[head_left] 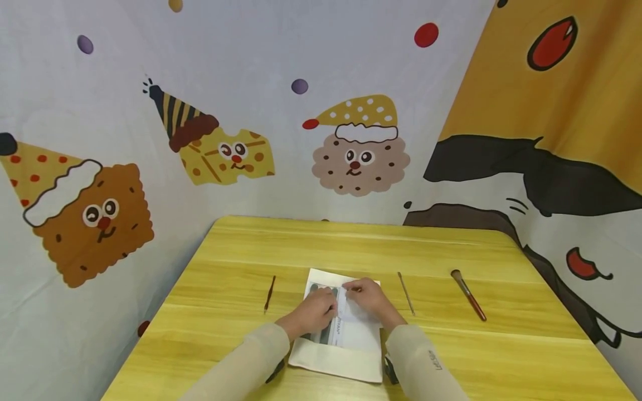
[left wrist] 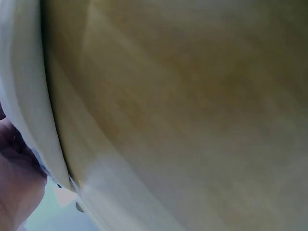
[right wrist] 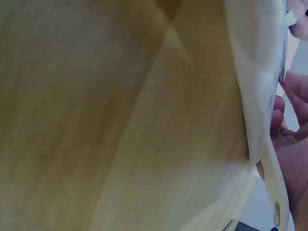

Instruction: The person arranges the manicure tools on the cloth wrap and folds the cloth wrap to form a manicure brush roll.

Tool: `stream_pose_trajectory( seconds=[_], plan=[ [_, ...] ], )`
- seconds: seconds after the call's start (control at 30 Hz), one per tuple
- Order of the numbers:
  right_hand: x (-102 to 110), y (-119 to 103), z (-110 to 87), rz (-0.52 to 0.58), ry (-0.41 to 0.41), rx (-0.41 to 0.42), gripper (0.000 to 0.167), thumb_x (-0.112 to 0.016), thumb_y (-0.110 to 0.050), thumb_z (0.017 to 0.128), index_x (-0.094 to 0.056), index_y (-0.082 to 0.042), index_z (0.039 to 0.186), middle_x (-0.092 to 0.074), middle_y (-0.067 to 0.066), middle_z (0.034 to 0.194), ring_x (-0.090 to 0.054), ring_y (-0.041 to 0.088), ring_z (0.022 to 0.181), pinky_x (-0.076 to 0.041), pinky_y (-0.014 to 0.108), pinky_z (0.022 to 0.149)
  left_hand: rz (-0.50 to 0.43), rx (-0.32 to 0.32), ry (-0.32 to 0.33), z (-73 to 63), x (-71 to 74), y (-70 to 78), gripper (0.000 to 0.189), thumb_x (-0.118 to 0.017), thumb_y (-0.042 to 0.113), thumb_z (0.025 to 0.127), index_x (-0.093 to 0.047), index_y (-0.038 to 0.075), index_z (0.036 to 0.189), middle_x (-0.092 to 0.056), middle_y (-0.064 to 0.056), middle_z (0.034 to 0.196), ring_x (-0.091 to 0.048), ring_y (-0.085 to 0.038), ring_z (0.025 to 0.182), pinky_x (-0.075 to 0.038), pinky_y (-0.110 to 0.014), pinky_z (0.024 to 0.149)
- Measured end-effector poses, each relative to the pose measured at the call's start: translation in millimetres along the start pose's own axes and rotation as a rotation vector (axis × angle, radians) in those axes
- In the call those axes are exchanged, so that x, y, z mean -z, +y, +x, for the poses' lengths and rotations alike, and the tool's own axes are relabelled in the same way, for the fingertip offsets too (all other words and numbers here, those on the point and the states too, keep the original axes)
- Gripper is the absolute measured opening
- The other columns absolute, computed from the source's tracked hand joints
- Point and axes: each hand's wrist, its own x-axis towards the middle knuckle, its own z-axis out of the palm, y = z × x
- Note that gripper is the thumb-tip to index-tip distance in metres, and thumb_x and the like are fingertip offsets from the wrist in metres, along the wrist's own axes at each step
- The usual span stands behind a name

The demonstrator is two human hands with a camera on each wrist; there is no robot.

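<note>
A cream pouch (head_left: 337, 363) lies flat near the table's front edge. On it is a white sheet (head_left: 358, 334) with small print along its left side. Dark grey strips (head_left: 325, 334) show beside the sheet. My left hand (head_left: 313, 312) is over the strips, its fingers curled at the sheet's left side; the fingertips are partly hidden. My right hand (head_left: 370, 298) pinches the sheet near its upper end. The right wrist view shows the right hand (right wrist: 294, 144) at the cream edge. In the left wrist view the left hand (left wrist: 21, 187) shows only partly.
A thin dark-red handled tool (head_left: 270, 295) lies left of the pouch. To the right lie a slim stick-like tool (head_left: 406, 293) and a brush (head_left: 468, 295) with a reddish handle. The wooden table (head_left: 210, 312) backs onto a printed cloth (head_left: 281, 50).
</note>
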Motion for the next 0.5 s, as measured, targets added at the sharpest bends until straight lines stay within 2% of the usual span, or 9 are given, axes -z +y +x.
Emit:
stream_pose_trajectory(
  seconds=[0.1, 0.2, 0.33, 0.5],
  plan=[
    [-0.5, -0.2, -0.8, -0.015, 0.000, 0.004, 0.018, -0.063, -0.006, 0.093, -0.078, -0.010, 0.101, -0.065, 0.008, 0.110, -0.060, 0.025, 0.100, -0.049, 0.042, 0.083, 0.007, 0.005, 0.005, 0.1, -0.5, 1.3, 0.015, -0.064, 0.011, 0.096, -0.061, 0.016, 0.081, -0.046, 0.008, 0.081, -0.044, -0.009, 0.078, -0.039, -0.028, 0.075],
    [-0.7, 0.2, -1.3, -0.030, 0.010, 0.011, 0.018, -0.063, -0.006, 0.093, -0.079, -0.011, 0.099, -0.066, 0.008, 0.109, -0.060, 0.025, 0.100, -0.049, 0.043, 0.083, 0.018, 0.001, 0.020, 1.0, -1.8, 1.3, 0.014, -0.065, 0.011, 0.094, -0.062, 0.016, 0.081, -0.047, 0.008, 0.081, -0.045, -0.010, 0.078, -0.040, -0.028, 0.074],
    [-1.2, 0.3, -2.0, 0.000, 0.013, -0.011, 0.022, -0.067, -0.010, 0.092, -0.075, -0.010, 0.112, -0.066, 0.009, 0.111, -0.060, 0.025, 0.100, -0.050, 0.043, 0.083, 0.001, 0.016, 0.023, 3.9, -2.0, -1.2, 0.013, -0.068, 0.012, 0.092, -0.065, 0.016, 0.079, -0.049, 0.009, 0.080, -0.047, -0.008, 0.077, -0.041, -0.027, 0.074],
    [-3.5, 0.8, -2.1, 0.068, 0.033, -0.045, 0.033, -0.073, -0.012, 0.089, -0.070, -0.008, 0.122, -0.066, 0.011, 0.115, -0.060, 0.026, 0.104, -0.051, 0.044, 0.088, -0.105, 0.059, -0.011, 5.2, -0.4, -5.1, 0.013, -0.069, 0.010, 0.091, -0.067, 0.016, 0.079, -0.050, 0.011, 0.075, -0.046, -0.005, 0.072, -0.042, -0.023, 0.070]
  ],
)
